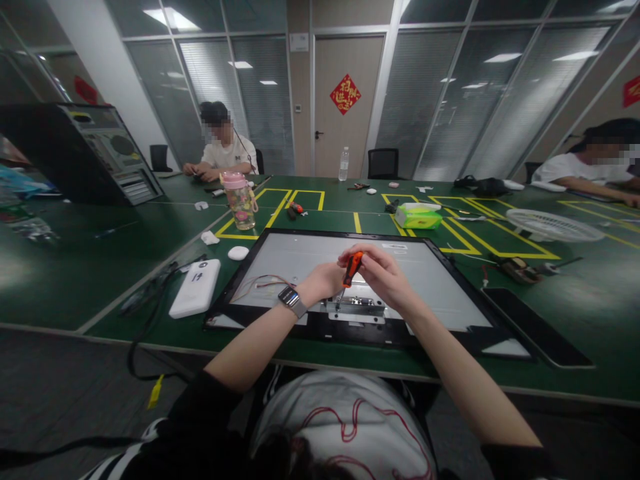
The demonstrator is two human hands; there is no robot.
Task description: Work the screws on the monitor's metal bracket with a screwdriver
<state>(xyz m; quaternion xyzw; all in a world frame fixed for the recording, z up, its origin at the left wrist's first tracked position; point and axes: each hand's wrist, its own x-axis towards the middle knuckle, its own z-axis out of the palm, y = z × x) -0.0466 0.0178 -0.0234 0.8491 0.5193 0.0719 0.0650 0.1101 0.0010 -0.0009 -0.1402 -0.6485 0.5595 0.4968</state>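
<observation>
My right hand [384, 272] is closed around the orange-and-black handle of a screwdriver [353, 269]. The tool is tilted, its shaft pointing down at a metal bracket [357, 312]. Close against the screwdriver is my left hand [326, 280], a watch on its wrist; its fingers look curled, but their tips and anything between them are hidden. Under both hands lies a large flat screen panel [435, 267] with a grey-white back and black border. The bracket sits along the panel's near edge. Thin wires [257, 283] run over the panel's left part.
Left of the panel are a white power bank [196, 288], a white case [239, 253] and a pink-lidded bottle [240, 203]. A tissue pack [418, 216] stands behind it. On the right lie a long black slab [537, 327] and a fan grille [555, 225]. Two people sit farther off.
</observation>
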